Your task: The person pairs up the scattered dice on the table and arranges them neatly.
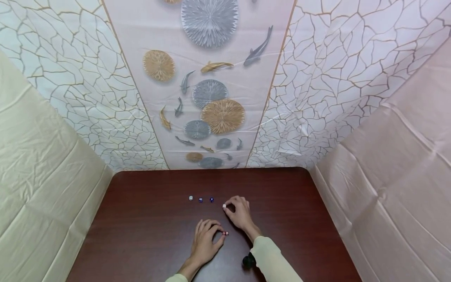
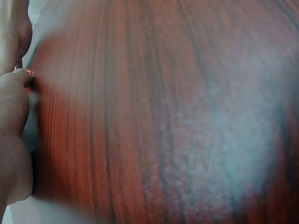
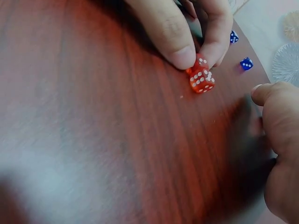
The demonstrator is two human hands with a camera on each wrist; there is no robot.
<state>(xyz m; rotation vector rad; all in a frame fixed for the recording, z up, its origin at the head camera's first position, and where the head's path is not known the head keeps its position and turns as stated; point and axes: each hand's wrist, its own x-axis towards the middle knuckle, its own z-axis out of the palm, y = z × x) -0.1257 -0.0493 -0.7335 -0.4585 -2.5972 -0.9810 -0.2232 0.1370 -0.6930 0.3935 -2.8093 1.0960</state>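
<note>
My left hand (image 1: 205,243) pinches a red die (image 3: 201,61) between thumb and finger, low over the table. Right against it is a second red die (image 3: 202,82) with white pips. Farther forward and to the right, my right hand (image 1: 241,213) holds a small white die (image 1: 224,206) at the tips of thumb and forefinger. To the left of that white die, a blue die (image 1: 211,199), another blue die (image 1: 200,199) and a pale die (image 1: 190,198) stand in a loose row. The right wrist view hides the white die.
The dark reddish wooden table (image 1: 141,219) has rounded far corners. A patterned cloth (image 1: 211,117) hangs behind its far edge, and plain pale cloth (image 1: 398,188) rises along both sides. A black round object (image 1: 248,261) sits beside the right sleeve (image 1: 275,258).
</note>
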